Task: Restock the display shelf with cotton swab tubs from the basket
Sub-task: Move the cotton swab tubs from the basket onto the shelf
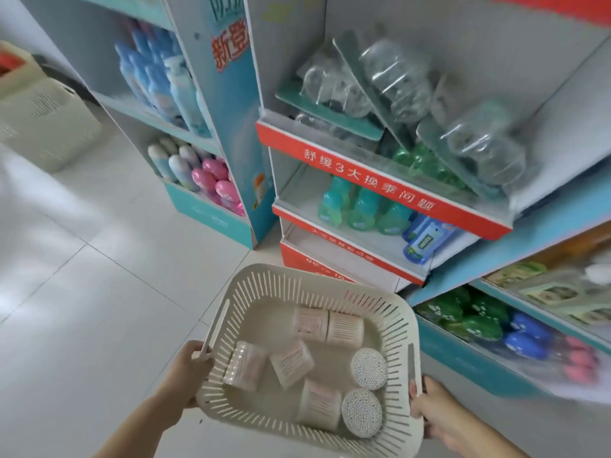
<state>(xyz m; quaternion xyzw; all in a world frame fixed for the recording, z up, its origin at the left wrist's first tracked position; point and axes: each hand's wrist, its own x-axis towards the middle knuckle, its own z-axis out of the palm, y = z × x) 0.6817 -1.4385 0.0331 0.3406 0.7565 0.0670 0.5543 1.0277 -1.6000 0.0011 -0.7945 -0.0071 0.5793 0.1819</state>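
I carry a cream slotted basket (393, 312) in front of me, above the floor. My left hand (190, 365) grips its left handle and my right hand (433, 411) grips its right rim. Several clear cotton swab tubs (327, 325) lie inside, most on their sides. Two tubs (368, 368) near the right wall show their round white swab ends. Just beyond the basket stands the red-edged cardboard display shelf (373, 173).
The display shelf holds clear blister packs on top, green bottles (360, 209) and a blue pack (426, 239) below. A teal stand (211, 219) with blue and pink bottles is at left. A beige bin (39, 127) sits far left on the white tiled floor. More shelving is at right.
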